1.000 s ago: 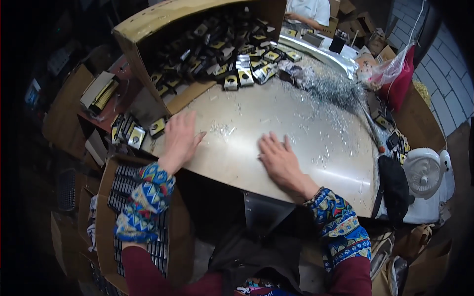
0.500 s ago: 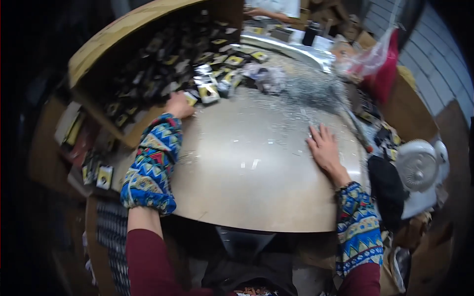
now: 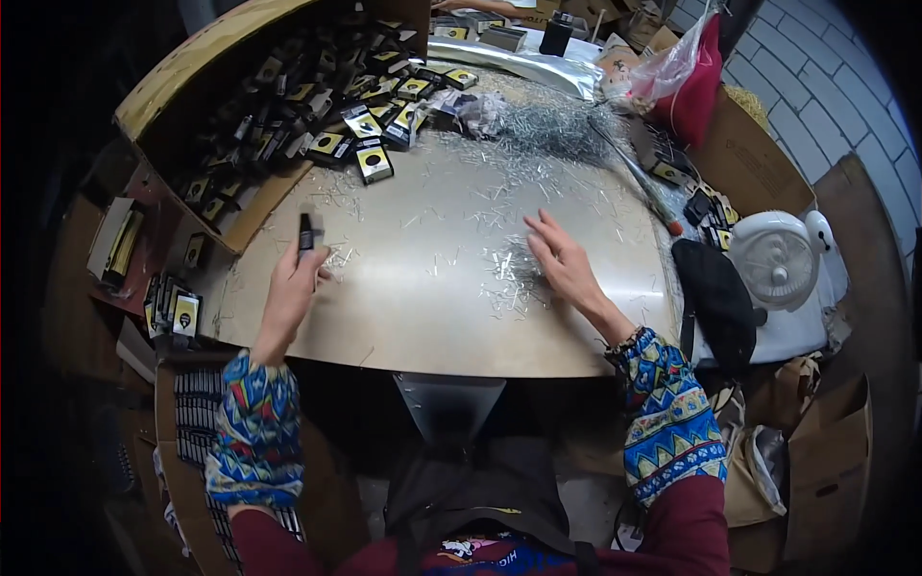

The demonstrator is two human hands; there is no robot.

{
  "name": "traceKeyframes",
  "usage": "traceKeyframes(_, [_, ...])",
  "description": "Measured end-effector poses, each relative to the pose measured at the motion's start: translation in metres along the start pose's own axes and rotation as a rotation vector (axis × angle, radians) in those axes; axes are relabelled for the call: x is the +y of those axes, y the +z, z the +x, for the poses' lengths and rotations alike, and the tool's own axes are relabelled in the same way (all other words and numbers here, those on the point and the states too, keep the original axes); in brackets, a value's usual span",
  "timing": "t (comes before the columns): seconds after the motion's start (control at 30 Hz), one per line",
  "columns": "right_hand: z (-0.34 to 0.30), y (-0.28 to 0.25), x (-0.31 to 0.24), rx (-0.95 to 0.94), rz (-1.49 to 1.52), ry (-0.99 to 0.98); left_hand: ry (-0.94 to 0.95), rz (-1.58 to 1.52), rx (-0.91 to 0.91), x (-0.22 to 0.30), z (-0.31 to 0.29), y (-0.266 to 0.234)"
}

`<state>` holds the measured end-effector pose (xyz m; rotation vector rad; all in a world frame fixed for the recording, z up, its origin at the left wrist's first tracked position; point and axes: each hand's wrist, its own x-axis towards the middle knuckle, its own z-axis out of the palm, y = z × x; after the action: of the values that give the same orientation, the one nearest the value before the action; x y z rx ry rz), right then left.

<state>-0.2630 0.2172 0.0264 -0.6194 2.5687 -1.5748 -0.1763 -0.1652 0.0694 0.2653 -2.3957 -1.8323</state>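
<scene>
My left hand (image 3: 293,288) is closed around a small black box (image 3: 306,233), held upright over the left part of the pale tabletop (image 3: 403,326). A little blur hides the box's face. To the right, my right hand (image 3: 567,267) hovers low over the table with its fingers stretched out and nothing in them. Beside its fingertips lies a loose cluster of thin silvery wire pieces (image 3: 504,269). Behind it rises a bigger heap of the same wire pieces (image 3: 567,134). Several black-and-yellow small boxes (image 3: 375,161) lie at the back left.
A large cardboard carton (image 3: 274,197) on its side spills small boxes onto the table. At right are a white fan (image 3: 776,259), a black cloth item (image 3: 715,298) and a red-tipped rod (image 3: 653,197). Across the table another person's arm (image 3: 480,5) shows.
My left hand has come back from the small boxes with one in its grip. My right hand has moved leftward, and wire pieces now lie clustered beside it. The view has shifted.
</scene>
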Motion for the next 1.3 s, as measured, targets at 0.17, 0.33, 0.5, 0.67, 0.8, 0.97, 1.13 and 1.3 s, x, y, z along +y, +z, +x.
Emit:
traceKeyframes(0.17, [-0.022, 0.020, 0.003, -0.010, -0.694, -0.186, -0.318, -0.733, -0.029, 0.005, -0.080, 0.038])
traceKeyframes(0.33, [-0.011, 0.071, -0.018, -0.201, -0.767, -0.212, -0.381, -0.955, 0.005, -0.029, -0.131, 0.063])
traceKeyframes(0.5, [-0.020, 0.059, -0.006, -0.005, -0.197, -0.196, -0.478, -0.901, 0.098, -0.072, -0.200, 0.054])
traceKeyframes(0.67, [-0.041, 0.107, -0.044, -0.100, -0.608, -0.400, -0.735, -0.541, -0.079, -0.130, -0.243, 0.090])
traceKeyframes(0.8, [-0.079, 0.131, -0.053, -0.054, -0.591, -0.414, -0.608, -0.334, -0.246, -0.135, -0.251, 0.126])
traceKeyframes(0.97, [-0.128, 0.135, -0.075, -0.093, -0.580, -0.366, -0.732, -0.642, -0.097, -0.122, -0.256, 0.144])
traceKeyframes(1.13, [-0.149, 0.105, -0.105, -0.314, -0.112, -0.198, -0.716, -0.753, -0.045, -0.131, -0.263, 0.147])
traceKeyframes(1.3, [-0.153, 0.097, -0.088, -0.245, -0.181, -0.223, -0.449, -0.352, -0.177, -0.123, -0.274, 0.151])
